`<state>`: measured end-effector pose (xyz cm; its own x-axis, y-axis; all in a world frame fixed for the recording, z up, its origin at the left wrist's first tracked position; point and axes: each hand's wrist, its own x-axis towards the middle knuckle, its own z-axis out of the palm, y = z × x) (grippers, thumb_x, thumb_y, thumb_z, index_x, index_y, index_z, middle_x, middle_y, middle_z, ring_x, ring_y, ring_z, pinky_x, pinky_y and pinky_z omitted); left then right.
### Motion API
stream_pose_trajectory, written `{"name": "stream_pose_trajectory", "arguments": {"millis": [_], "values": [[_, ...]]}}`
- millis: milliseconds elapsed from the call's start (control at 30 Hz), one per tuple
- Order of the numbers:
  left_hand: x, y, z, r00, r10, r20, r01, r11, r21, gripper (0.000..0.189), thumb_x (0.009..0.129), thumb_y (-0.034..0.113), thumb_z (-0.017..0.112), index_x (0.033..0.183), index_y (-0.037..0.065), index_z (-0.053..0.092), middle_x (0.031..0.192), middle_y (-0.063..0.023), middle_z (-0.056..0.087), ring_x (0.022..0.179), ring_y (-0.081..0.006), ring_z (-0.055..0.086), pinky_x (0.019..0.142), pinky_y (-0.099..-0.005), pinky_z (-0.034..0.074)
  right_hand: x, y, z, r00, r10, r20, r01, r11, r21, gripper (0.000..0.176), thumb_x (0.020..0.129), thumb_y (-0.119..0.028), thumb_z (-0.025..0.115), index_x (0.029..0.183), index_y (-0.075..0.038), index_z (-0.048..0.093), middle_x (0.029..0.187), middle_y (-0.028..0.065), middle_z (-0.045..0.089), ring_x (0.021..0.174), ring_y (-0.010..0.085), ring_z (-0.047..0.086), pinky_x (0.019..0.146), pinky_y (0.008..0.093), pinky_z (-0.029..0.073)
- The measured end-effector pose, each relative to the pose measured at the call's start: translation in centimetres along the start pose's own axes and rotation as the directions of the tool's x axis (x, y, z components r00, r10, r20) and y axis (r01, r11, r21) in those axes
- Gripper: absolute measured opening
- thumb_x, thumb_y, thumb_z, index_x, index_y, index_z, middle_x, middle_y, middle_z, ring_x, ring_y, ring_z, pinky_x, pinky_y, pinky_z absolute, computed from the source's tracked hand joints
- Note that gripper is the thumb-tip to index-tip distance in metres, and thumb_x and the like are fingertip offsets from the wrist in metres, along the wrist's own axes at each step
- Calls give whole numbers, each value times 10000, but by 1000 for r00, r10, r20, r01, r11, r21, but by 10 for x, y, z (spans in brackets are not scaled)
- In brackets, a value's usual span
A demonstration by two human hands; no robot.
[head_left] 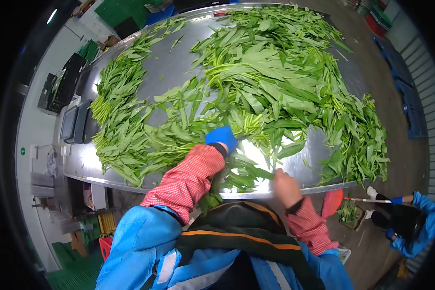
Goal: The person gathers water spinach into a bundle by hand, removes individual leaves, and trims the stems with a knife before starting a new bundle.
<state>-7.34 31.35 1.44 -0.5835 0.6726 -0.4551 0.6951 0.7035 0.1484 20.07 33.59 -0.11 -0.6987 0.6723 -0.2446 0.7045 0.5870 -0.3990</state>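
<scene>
A big steel table [169,72] is covered with heaps of long-leaved green vegetables [270,82]. My left hand [222,137], in a blue glove with a red checked sleeve, reaches out over the leaves near the middle of the table and rests on them. My right hand [285,186] is bare and sits at the table's near edge, its fingers closed on the stems of a bunch of greens [241,174] that lies between the two hands.
A scale or display unit [75,123] stands at the table's left end, with black crates [63,84] behind it. Another person in blue [411,222] crouches on the floor at right, beside a red dustpan [331,200] and a long-handled tool.
</scene>
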Motion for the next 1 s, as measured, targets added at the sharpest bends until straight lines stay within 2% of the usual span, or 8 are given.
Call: {"name": "stream_pose_trajectory", "arguments": {"millis": [167,233,433,700,800,833,900,1000], "values": [[-16,-33,-70,890,237,-389,-369,875,-313,338,754,292,663,999,58,655,966,-149,690,853,-312,667,768,-396,522,-7,31,-67,964,-25,-265,10,998,-61,336,814,-188,643,1058,14,531,865,210,594,732,362,609,621,453,481],[-37,-46,-127,863,300,-406,-500,392,-772,278,761,206,697,978,35,658,892,-78,689,773,-185,651,719,-323,519,7,24,-86,949,-81,-304,47,992,-119,551,765,-255,715,1176,38,495,954,214,571,832,349,587,697,443,468],[-78,-61,-193,880,51,-472,-474,36,-880,219,789,146,697,975,33,671,877,-21,663,749,-109,610,711,-268,495,63,-90,-154,700,-456,-549,549,836,6,1049,628,-511,792,1360,78,326,1078,223,512,1012,362,506,914,424,405],[-86,-40,-183,960,-14,-278,-261,-388,-884,260,817,213,694,1010,44,649,924,-69,664,837,-174,632,793,-310,507,116,-181,-88,714,-565,-414,700,563,439,913,638,-500,800,1265,63,446,1126,229,535,1036,372,543,916,438,437],[-83,-25,-171,944,81,-319,-278,-323,-904,408,815,221,716,1139,28,560,1077,-82,618,964,-181,597,852,-318,484,126,-186,-67,745,-551,-377,623,372,688,578,698,-251,796,1169,-16,558,1086,149,610,995,285,602,865,401,479],[-85,-24,-172,931,171,-321,-278,-234,-932,462,814,220,722,1183,21,527,1137,-88,593,1016,-184,575,888,-321,467,133,-176,-55,836,-540,-99,199,130,971,462,736,-169,768,1129,-21,573,1046,86,630,971,207,604,838,350,489],[-78,-43,-162,861,267,-434,-486,176,-856,769,783,269,754,1370,-10,344,1351,-166,444,1242,-252,432,1038,-356,353,126,-172,-41,910,-415,-10,-83,-205,975,416,752,-94,740,1125,-35,565,979,30,631,930,151,589,827,308,481],[-66,-93,-127,842,394,-368,-522,427,-738,1063,732,354,790,1475,-8,122,1495,-231,237,1394,-297,227,1126,-387,227,133,-148,-29,905,-425,25,-108,-173,979,447,751,-64,728,1153,-39,533,1005,35,611,920,147,574,837,294,466]]}}
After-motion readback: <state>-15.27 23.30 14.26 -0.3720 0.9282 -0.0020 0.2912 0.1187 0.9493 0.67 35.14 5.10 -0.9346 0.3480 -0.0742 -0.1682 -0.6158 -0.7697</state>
